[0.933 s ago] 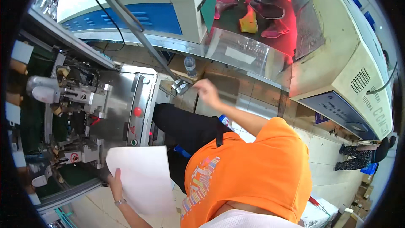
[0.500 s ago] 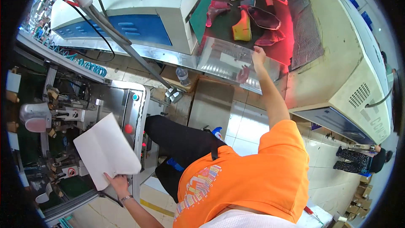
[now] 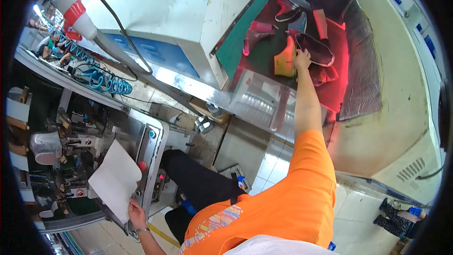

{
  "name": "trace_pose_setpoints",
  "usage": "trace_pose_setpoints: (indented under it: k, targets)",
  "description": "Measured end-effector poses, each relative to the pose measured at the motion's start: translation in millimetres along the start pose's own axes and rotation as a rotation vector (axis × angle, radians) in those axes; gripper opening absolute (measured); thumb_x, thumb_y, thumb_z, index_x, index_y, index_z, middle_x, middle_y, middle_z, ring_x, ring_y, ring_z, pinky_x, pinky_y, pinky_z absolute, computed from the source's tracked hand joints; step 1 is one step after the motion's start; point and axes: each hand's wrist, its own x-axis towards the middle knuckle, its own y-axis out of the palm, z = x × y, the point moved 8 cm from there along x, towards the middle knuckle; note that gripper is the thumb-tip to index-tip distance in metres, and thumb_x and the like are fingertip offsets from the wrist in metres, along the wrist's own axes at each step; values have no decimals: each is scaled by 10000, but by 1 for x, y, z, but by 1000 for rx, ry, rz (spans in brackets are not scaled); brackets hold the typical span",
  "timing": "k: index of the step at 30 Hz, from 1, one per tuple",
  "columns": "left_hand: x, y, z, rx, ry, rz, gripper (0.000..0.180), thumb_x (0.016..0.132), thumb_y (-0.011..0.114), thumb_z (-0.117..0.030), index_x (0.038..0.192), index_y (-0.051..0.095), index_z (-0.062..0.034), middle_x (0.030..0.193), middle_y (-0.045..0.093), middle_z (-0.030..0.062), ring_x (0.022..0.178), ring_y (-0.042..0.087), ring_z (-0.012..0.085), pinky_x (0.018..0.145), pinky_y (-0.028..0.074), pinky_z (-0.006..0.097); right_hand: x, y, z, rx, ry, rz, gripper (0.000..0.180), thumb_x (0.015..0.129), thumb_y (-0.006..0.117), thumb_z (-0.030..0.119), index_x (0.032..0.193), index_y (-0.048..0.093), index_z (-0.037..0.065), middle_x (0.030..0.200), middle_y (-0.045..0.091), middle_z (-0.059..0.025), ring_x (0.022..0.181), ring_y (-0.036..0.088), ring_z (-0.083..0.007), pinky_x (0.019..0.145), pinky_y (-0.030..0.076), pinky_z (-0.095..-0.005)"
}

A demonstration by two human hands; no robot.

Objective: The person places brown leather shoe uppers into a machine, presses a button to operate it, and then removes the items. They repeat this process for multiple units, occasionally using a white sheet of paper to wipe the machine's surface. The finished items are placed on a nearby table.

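Observation:
My left hand (image 3: 137,215) pinches the lower corner of a creased white sheet (image 3: 118,177), which lies tilted over the near edge of a machine on the left. My right hand (image 3: 303,59) reaches into a red-lit opening at the far right, its fingers slightly apart. It is beside a yellow, boot-shaped shoe upper (image 3: 285,61) and a black shoe upper (image 3: 317,51). The fingertips overlap both edges; contact is unclear. A pink upper (image 3: 257,36) and several others lie around them on the dark surface.
A clear plastic flap (image 3: 252,95) hangs at the opening's front edge. Beyond it another person's forearm (image 3: 320,24) reaches in. A large pale housing (image 3: 403,99) borders the right. A thick grey pole (image 3: 123,61) slants across the left. The machine (image 3: 153,148) has a red button.
My right hand has moved from the clear flap farther in to the uppers. The other person has leaned into sight. My left hand still holds the sheet, now bent more. The view has shifted.

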Motion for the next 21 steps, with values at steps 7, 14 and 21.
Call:
trace_pose_setpoints:
  k: [7,14,21]
  targets:
    - [-22,107,81,-84,9,150,455,915,398,-288,1264,356,2,1253,475,49,1219,369,174,1028,275,372,35,42,-13,-80,-37,353,507,729,569,301,1188,460,117,1381,248,-111,1282,196,-339,983,201,-594]
    - [-12,84,104,-21,-111,62,480,882,459,-342,1238,398,-26,1241,486,45,1196,403,179,994,327,374,50,10,0,143,-220,37,453,779,524,335,1136,480,60,1210,461,-109,1114,452,-285,912,294,-571]
    - [-16,99,145,50,-96,206,397,896,441,-276,1265,405,-130,1275,450,26,1174,415,170,962,356,355,-2,-128,-12,1108,-215,-203,298,723,652,51,1002,590,-33,962,611,-105,867,580,-166,771,448,-256]
